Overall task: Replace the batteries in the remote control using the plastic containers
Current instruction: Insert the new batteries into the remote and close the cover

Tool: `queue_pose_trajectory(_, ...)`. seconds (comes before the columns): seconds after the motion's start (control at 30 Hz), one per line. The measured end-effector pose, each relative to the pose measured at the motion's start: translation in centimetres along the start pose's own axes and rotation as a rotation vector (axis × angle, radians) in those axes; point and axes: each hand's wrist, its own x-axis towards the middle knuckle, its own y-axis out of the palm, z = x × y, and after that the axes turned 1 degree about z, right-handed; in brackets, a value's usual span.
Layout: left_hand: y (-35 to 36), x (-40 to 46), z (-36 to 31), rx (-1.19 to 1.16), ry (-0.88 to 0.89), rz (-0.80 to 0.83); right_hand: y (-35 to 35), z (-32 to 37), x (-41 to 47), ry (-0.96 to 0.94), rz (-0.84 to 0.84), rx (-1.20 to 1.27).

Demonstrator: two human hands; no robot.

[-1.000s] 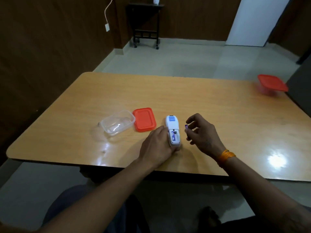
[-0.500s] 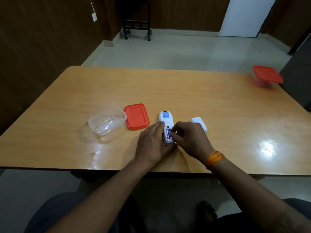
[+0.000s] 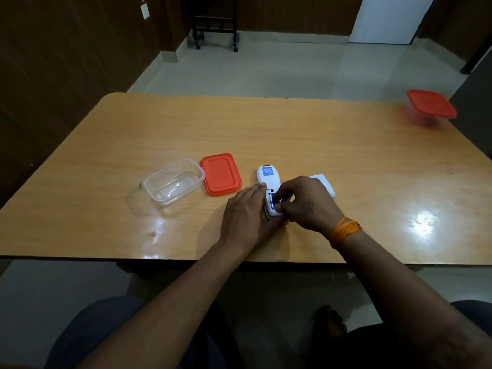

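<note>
A white remote control [image 3: 268, 175] lies face down on the wooden table [image 3: 292, 134], its battery bay open. My left hand [image 3: 246, 213] grips its near end from the left. The fingertips of my right hand [image 3: 303, 202] pinch a blue battery [image 3: 272, 200] sitting in the bay. The remote's white battery cover [image 3: 325, 184] lies just right of my right hand. An open clear plastic container [image 3: 174, 181] stands to the left, with its red lid [image 3: 220, 173] flat beside it.
A second container with a red lid [image 3: 430, 105] stands at the table's far right edge. Beyond the table are a tiled floor and a black stand [image 3: 215, 25] against the wall. My knees are below the near table edge.
My right hand has come from beside the remote, where it held a battery in the air, down onto the open bay. The camera tilted downward. My left hand has stayed on the remote.
</note>
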Motion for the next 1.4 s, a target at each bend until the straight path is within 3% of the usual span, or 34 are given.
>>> queue_pose_trajectory(0.33, -0.1, -0.3, -0.1, -0.008, 0.018, -0.001, 0.4, -0.4, 0.8, 0.287, -0.044, 0.336)
queue_pose_trajectory(0.53, -0.5, -0.3, -0.2, -0.025, 0.005, 0.026, 1.0, -0.9, 0.5, 0.206, -0.102, 0.275)
queue_pose_trajectory(0.6, -0.9, -0.3, -0.3, -0.028, 0.002, 0.058, 1.3, -1.7, -0.2, 0.142, -0.183, 0.226)
queue_pose_trajectory(0.7, -1.9, -0.2, -0.3, -0.038, 0.006, 0.127, 1.4, -3.8, -1.2, 0.056, -0.434, 0.065)
queue_pose_trajectory(0.8, -2.9, 0.4, 0.0, -0.042, 0.02, 0.197, 1.1, -5.6, -1.7, 0.092, -0.618, -0.135)
queue_pose_trajectory(0.93, -4.4, 1.6, 1.1, -0.012, 0.099, 0.317, 0.7, -7.2, -1.3, 0.249, -0.493, -0.2)
queue_pose_trajectory(1.03, -4.6, 2.3, 2.0, -0.031, 0.114, 0.351, 0.9, -7.6, -1.0, 0.242, -0.424, -0.153)
queue_pose_trajectory(1.2, -3.5, 3.2, 2.7, 0.006, 0.133, 0.267, 1.5, -4.8, -1.8, 0.21, -0.48, 0.031)
queue_pose_trajectory(1.4, -2.4, 3.1, 3.1, 0.038, 0.165, 0.181, 4.1, 0.3, -4.1, 0.094, -0.464, 0.045)
